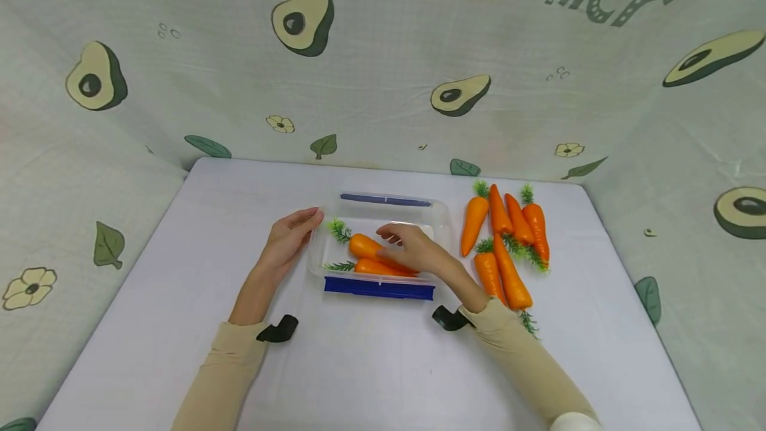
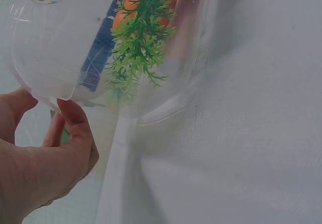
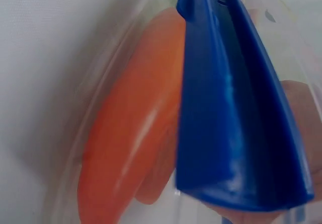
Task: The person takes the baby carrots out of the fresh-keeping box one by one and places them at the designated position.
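Note:
A clear plastic box (image 1: 320,255) with blue clip flaps (image 1: 379,287) stands in the middle of the table. My left hand (image 1: 287,239) pinches its left rim between thumb and fingers, as the left wrist view also shows. Inside lie two orange carrots with green tops, a rear carrot (image 1: 362,245) and a front carrot (image 1: 377,267). My right hand (image 1: 413,248) is over the box, its fingers loosely bent and its thumb at the rear carrot. In the right wrist view the blue flap hides most of that hand, while the front carrot (image 3: 133,118) shows through the wall.
Several more carrots (image 1: 512,278) with leafy tops lie in a loose group right of the box, close to my right forearm. Behind the white table (image 1: 149,298) hangs a cloth (image 1: 383,52) printed with avocados.

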Demonstrator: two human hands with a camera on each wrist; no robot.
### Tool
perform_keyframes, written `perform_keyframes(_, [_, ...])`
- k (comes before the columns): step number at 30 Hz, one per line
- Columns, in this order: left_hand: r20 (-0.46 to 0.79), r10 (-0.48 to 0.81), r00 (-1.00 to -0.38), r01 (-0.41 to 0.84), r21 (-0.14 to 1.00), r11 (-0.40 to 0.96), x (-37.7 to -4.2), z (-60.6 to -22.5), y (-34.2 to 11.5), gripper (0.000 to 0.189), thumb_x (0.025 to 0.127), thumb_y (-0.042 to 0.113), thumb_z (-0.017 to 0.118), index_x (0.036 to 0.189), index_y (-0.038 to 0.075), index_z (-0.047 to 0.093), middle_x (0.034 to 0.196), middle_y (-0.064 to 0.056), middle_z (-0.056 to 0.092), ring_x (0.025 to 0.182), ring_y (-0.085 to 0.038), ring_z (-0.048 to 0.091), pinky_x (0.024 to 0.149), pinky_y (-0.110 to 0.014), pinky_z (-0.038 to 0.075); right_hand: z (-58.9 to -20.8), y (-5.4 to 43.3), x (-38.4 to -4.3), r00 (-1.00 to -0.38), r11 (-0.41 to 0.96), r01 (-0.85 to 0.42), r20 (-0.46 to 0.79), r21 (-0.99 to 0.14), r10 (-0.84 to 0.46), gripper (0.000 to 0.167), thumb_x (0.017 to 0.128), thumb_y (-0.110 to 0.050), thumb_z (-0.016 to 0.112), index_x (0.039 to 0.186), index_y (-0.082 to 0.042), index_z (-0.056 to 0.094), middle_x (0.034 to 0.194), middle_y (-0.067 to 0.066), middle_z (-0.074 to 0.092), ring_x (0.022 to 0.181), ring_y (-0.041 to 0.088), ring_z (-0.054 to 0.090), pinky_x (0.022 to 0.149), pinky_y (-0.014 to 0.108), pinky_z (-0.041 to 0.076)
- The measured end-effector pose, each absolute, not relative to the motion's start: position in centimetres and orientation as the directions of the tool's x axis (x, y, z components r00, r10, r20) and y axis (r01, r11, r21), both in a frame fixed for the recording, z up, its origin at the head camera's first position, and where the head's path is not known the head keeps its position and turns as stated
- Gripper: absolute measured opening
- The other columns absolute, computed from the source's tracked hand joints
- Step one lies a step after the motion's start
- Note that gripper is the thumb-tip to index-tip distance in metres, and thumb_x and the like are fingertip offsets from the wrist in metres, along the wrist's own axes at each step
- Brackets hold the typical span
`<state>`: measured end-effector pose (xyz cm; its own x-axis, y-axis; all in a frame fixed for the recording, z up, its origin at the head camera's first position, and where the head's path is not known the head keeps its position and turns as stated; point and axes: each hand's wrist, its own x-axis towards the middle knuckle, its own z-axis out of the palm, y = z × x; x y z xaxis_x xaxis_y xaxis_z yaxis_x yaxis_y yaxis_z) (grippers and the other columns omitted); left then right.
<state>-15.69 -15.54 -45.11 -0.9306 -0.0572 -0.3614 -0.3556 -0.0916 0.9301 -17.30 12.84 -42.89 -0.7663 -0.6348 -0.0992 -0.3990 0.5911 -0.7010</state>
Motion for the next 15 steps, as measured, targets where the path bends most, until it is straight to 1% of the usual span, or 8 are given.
perform_keyframes(2, [-0.365,-0.056,-0.929,-0.360,0.929,-0.089,-15.71,-44.98,-15.53,0.061,0.097,0.036,0.074,0.147,0.006,0.054,0.135,0.001,0.055,0.108,-0.008,0.047,0.093,-0.020,0.042,-43.15,12.73,-17.42,-0.752,0.593,-0.411,-0.110,-0.692,-0.650,0.041,0.099,-0.016,0.070,0.133,0.005,0.061,0.126,0.018,0.067,0.112,0.031,0.064,0.100,0.042,0.053])
perform_keyframes(7, [-0.377,-0.050,-0.925,-0.372,0.924,-0.086,-15.79,-44.79,-15.49,0.063,0.096,0.037,0.074,0.148,0.006,0.054,0.134,-0.001,0.055,0.107,-0.008,0.047,0.090,-0.019,0.043,-43.27,12.75,-17.32,-0.727,0.596,-0.415,-0.144,-0.687,-0.671,0.035,0.100,-0.014,0.068,0.130,0.002,0.064,0.117,0.015,0.069,0.106,0.027,0.063,0.097,0.039,0.053])
perform_keyframes(9, [-0.381,-0.047,-0.923,-0.377,0.923,-0.083,-15.81,-44.78,-15.48,0.064,0.096,0.037,0.074,0.148,0.006,0.053,0.134,-0.001,0.054,0.106,-0.008,0.047,0.089,-0.018,0.043,-43.21,12.81,-17.24,-0.720,0.595,-0.415,-0.151,-0.688,-0.677,0.034,0.100,-0.014,0.068,0.130,0.002,0.064,0.116,0.014,0.069,0.106,0.027,0.063,0.097,0.039,0.054])
perform_keyframes(12, [-0.388,-0.043,-0.921,-0.384,0.920,-0.080,-15.81,-44.71,-15.53,0.065,0.097,0.038,0.074,0.149,0.006,0.053,0.134,-0.001,0.054,0.107,-0.008,0.047,0.091,-0.019,0.043,-43.21,12.84,-17.27,-0.714,0.595,-0.416,-0.158,-0.687,-0.682,0.034,0.100,-0.013,0.068,0.130,0.002,0.064,0.116,0.014,0.069,0.106,0.027,0.063,0.096,0.039,0.054])
perform_keyframes(15, [-0.389,-0.039,-0.920,-0.384,0.918,-0.101,-15.87,-44.62,-15.62,0.063,0.097,0.035,0.074,0.148,0.005,0.053,0.130,0.000,0.055,0.105,-0.008,0.048,0.092,-0.020,0.044,-43.25,12.83,-17.38,-0.720,0.598,-0.419,-0.152,-0.683,-0.677,0.033,0.099,-0.012,0.070,0.129,0.001,0.065,0.113,0.014,0.069,0.104,0.027,0.064,0.094,0.038,0.055])
